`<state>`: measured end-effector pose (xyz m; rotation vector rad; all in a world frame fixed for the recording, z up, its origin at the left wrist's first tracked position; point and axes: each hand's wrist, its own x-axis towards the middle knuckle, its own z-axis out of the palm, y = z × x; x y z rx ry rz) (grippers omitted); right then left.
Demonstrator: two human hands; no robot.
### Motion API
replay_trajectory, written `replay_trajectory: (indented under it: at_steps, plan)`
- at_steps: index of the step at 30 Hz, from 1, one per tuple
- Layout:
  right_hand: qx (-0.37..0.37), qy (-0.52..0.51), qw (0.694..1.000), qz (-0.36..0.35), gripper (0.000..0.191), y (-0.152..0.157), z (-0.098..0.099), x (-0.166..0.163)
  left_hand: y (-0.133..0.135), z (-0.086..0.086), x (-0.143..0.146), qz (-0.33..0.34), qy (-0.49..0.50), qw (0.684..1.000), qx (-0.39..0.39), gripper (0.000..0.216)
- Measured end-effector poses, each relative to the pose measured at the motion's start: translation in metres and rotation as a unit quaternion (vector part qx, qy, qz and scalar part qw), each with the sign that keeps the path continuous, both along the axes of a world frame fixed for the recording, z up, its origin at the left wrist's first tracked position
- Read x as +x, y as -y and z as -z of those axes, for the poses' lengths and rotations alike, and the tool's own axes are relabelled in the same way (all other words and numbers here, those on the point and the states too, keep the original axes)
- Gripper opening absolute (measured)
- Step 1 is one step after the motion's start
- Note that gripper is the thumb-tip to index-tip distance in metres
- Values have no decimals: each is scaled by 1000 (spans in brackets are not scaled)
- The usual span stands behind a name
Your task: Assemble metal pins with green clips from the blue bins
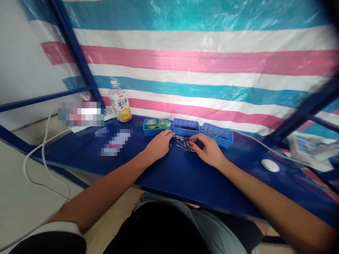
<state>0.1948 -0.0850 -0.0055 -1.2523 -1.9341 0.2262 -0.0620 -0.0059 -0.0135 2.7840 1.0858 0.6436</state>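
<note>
A small heap of thin metal pins [182,142] lies on the blue table [174,176] in front of three blue bins. My left hand [158,144] rests palm down at the left of the heap, fingers curled, fingertips touching the pins. My right hand [207,148] sits at the right of the heap with its fingers bent and pinched at the pins. The left bin [156,126] holds green packets, the middle bin [186,127] dark small parts, the right bin [217,134] metal pieces.
A drink bottle [120,105] with yellow liquid stands at the back left. A white oval device [270,165] with a cable lies at the right. A white cable [45,155] hangs off the left edge. A striped tarp hangs behind the table, framed by blue bars.
</note>
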Motion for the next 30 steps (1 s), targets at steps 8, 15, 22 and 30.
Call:
replay_trajectory:
  at_steps: [8,15,22,30]
  plan:
    - [-6,11,1000,-6,17,-2,2,0,-7,-3,-1,-38,-41,998,-19,57]
    - [-10,11,1000,-10,17,0,0,-3,-6,-7,-1,-29,-63,997,-31,54]
    - [-9,11,1000,-17,16,-1,2,-1,1,-10,-2,-15,-49,997,-54,50]
    - [-5,65,998,4,31,-6,12,6,21,-7,0,22,8,993,-117,62]
